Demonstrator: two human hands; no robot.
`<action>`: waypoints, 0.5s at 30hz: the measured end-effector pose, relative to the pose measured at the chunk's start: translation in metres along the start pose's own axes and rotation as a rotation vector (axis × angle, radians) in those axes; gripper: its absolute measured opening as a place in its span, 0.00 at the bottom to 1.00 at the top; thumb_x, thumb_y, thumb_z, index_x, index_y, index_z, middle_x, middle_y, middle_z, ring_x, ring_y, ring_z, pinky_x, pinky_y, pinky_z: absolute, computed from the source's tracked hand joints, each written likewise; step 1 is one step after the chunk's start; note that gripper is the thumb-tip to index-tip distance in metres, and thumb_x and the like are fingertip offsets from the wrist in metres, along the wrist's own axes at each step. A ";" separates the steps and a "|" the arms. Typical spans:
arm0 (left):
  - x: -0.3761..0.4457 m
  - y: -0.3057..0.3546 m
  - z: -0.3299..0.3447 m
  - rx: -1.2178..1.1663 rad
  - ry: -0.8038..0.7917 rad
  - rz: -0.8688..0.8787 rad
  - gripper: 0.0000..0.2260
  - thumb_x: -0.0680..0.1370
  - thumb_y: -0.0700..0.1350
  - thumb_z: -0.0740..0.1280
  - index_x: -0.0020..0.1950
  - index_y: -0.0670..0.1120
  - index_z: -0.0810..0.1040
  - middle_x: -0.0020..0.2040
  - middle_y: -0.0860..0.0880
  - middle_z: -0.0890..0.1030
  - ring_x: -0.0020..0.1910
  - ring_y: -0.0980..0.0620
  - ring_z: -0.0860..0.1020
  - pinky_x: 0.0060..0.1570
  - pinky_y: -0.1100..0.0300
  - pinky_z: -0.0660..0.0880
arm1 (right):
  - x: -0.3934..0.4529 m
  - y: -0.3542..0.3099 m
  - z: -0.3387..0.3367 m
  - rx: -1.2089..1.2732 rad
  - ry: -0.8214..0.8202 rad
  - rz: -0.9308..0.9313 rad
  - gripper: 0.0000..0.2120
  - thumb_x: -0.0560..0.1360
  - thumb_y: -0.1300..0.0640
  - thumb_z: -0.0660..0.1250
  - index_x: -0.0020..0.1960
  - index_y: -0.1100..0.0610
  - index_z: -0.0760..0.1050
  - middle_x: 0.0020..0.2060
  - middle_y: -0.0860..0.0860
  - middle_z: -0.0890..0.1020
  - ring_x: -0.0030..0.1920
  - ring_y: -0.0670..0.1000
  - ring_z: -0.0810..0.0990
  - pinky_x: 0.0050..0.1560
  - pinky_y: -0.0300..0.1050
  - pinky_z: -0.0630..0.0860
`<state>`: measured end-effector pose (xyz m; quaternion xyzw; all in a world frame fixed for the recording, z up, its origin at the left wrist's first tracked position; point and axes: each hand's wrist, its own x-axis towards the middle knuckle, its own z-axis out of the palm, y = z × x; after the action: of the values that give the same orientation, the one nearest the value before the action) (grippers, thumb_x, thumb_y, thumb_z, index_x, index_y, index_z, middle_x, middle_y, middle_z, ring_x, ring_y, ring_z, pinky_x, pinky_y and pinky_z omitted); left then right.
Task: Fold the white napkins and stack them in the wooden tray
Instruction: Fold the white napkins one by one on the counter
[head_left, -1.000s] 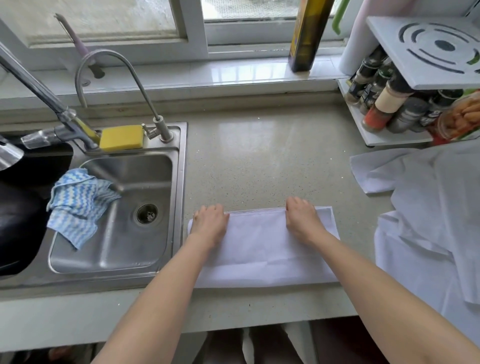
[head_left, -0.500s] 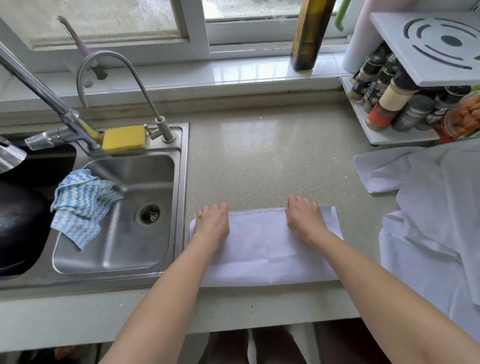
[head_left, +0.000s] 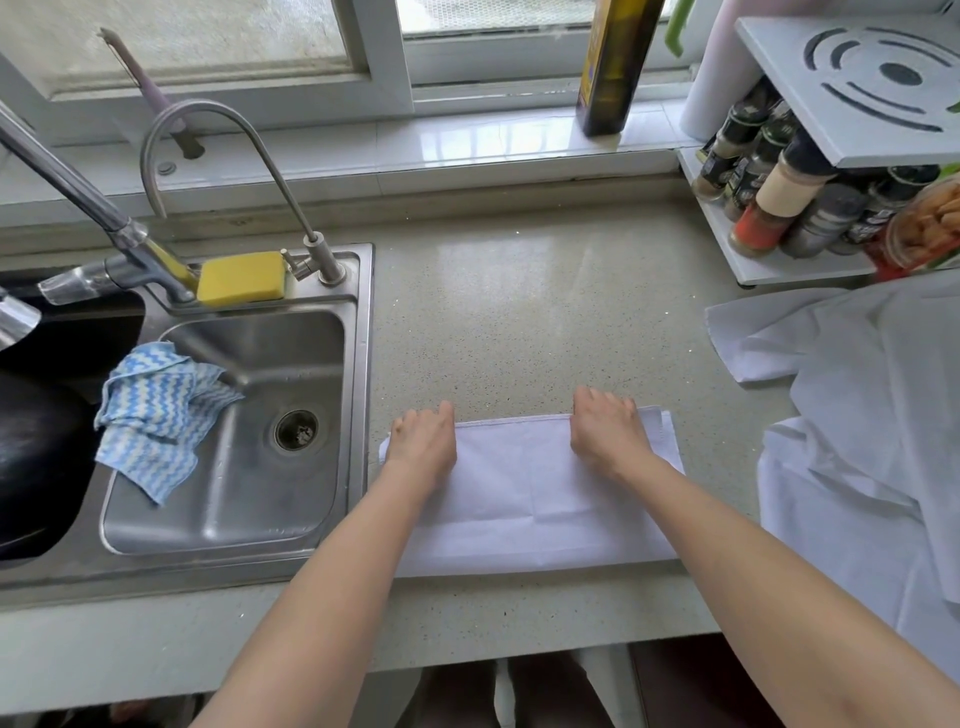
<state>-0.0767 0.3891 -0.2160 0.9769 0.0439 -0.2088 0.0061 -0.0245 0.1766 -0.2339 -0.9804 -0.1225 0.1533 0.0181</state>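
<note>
White cloth — one napkin (head_left: 530, 493) — lies on the speckled counter (head_left: 519, 312) just right of the sink (head_left: 363, 415), folded into a long strip. Its far edge is pinned by the left hand (head_left: 423, 441) and the right hand (head_left: 608, 431); the fingers are curled down over that edge, though whether cloth is pinched cannot be told. One fold is judged done, with further folds left. More white napkins (head_left: 857, 415) lie unfolded in a heap to the right. No wooden tray is in view — nothing is seen to be stacked. A blue zigzag cloth (head_left: 156, 410) is draped in the sink; spice jars (head_left: 779, 197) are held in a white rack (head_left: 737, 260).
</note>
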 end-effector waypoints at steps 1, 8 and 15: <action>0.000 0.000 0.000 -0.007 0.004 0.000 0.13 0.76 0.32 0.53 0.58 0.42 0.67 0.55 0.40 0.78 0.56 0.40 0.73 0.53 0.52 0.67 | -0.002 -0.001 -0.002 -0.005 0.005 0.003 0.08 0.76 0.64 0.54 0.52 0.57 0.67 0.51 0.54 0.76 0.53 0.55 0.73 0.53 0.49 0.62; 0.000 -0.002 0.002 -0.043 0.010 0.003 0.12 0.77 0.33 0.53 0.57 0.42 0.67 0.54 0.40 0.78 0.55 0.40 0.73 0.51 0.52 0.66 | -0.042 -0.022 0.008 0.027 0.266 -0.103 0.17 0.78 0.64 0.57 0.66 0.61 0.70 0.66 0.60 0.71 0.70 0.60 0.66 0.76 0.54 0.46; -0.005 0.002 -0.002 -0.038 0.009 -0.033 0.11 0.75 0.33 0.54 0.56 0.43 0.68 0.53 0.41 0.78 0.53 0.42 0.73 0.47 0.54 0.63 | -0.073 -0.025 0.046 0.065 0.014 -0.190 0.26 0.83 0.47 0.41 0.75 0.47 0.32 0.75 0.46 0.33 0.73 0.46 0.28 0.72 0.46 0.28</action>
<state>-0.0799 0.3868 -0.2125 0.9767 0.0642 -0.2036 0.0208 -0.1121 0.1824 -0.2539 -0.9643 -0.2097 0.1478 0.0654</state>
